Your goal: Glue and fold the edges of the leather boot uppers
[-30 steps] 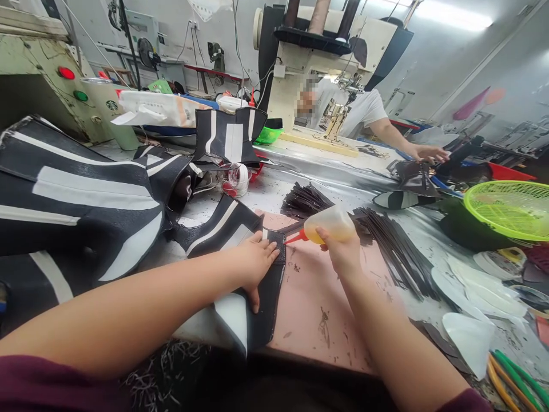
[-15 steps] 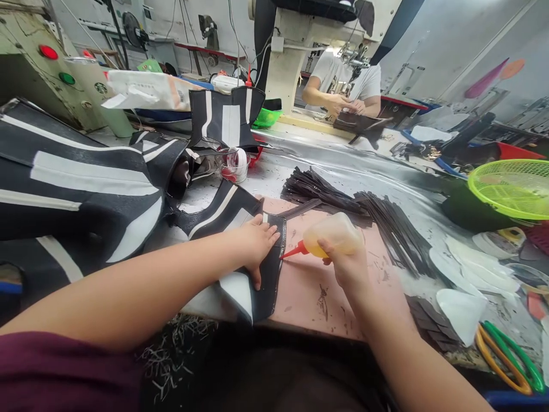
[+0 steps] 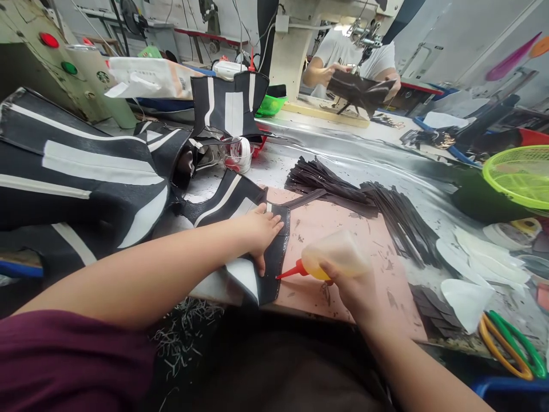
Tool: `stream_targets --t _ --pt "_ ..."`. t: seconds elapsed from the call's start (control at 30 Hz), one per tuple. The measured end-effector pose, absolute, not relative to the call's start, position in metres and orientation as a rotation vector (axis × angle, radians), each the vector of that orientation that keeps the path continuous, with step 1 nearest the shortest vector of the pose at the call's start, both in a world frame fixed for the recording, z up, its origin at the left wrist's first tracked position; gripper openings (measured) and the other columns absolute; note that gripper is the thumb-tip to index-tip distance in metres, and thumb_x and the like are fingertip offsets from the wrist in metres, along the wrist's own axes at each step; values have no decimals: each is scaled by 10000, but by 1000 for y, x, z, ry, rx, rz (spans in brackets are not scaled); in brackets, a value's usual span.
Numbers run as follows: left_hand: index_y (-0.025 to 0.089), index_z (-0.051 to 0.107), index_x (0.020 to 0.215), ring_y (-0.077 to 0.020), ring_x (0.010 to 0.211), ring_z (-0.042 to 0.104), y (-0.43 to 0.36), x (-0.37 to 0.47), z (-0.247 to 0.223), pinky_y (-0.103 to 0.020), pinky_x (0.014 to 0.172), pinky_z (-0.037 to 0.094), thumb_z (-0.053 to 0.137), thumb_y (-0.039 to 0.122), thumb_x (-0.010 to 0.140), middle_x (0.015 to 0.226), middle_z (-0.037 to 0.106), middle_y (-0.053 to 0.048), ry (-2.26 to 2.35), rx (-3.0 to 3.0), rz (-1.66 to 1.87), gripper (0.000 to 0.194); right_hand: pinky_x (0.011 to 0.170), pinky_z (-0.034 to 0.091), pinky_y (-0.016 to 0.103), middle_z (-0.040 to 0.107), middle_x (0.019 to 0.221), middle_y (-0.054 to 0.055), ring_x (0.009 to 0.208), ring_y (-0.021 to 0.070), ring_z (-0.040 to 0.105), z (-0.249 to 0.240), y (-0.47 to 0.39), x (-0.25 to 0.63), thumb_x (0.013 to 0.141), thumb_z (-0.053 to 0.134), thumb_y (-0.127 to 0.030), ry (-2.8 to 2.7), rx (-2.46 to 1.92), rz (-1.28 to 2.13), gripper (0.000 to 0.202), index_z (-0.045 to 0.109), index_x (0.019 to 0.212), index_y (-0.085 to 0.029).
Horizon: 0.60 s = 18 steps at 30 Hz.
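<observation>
Under my left hand, whose fingers lie spread and flat, is a black boot upper with white strips and a white rounded patch. My right hand is wrapped round a squeeze bottle of yellowish liquid, tilted on its side. Its red nozzle points left, and the tip is at the upper's right edge, near the lower end. A wet, shiny line runs along that edge above the tip. The upper lies partly on a pink board flecked with dark marks.
Bundles of dark strips lie behind the board. More black uppers are piled at left. Scissors, white pieces and a green basket are at right. A co-worker handles dark material behind a sewing machine.
The bottle's nozzle has moved down along the upper's right edge, towards me. My left hand stays on the upper. The co-worker has lifted the dark piece. The view has shifted slightly.
</observation>
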<state>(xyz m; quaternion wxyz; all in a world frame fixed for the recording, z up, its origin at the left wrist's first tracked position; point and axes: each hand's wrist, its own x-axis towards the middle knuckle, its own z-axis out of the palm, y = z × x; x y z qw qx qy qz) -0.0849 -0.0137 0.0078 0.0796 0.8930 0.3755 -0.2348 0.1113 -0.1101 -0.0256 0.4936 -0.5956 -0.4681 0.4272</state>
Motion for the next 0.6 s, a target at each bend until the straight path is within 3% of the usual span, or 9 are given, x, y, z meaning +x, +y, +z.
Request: stream_targets --t 0.2,0.37,0.43,0.53,0.6 --pt "151 260 1382 -342 1317 200 -15 -84 8 -481 1078 14 735 660 332 1443 209 -153 1126 2661 -706 1260 522 522 334 656 698 61 610 218 603 -30 -131 115 535 766 -376 -1237 -1420 987 299 647 708 -163" --pt "188 318 1354 -336 1300 252 -14 -90 10 -454 1076 42 759 614 340 1426 273 -149 1105 2651 -562 1185 583 540 385 657 691 63 648 244 615 -32 -151 117 488 785 -373 -1144 -1387 1165 307 654 695 -188" --pt "201 375 1315 -289 1250 354 -14 -99 21 -386 1061 161 742 577 447 1379 381 -122 1057 2622 -382 1014 546 532 364 646 671 56 625 231 605 -31 -153 125 450 798 -375 -1042 -1349 1151 332 644 680 -189" --pt "203 559 1088 -201 1002 555 -13 -112 43 -277 855 384 545 544 727 1113 606 -63 1299 2564 -3 497 475 498 292 618 665 19 593 184 579 -24 -147 145 406 800 -399 -740 -1247 1026 412 622 719 -199" --pt "172 609 914 -216 862 588 -9 -116 54 -292 737 420 432 593 776 928 645 -77 1655 2515 47 477 413 446 233 592 667 -14 547 139 539 -15 -141 157 382 803 -401 -530 -1166 999 476 606 773 -212"
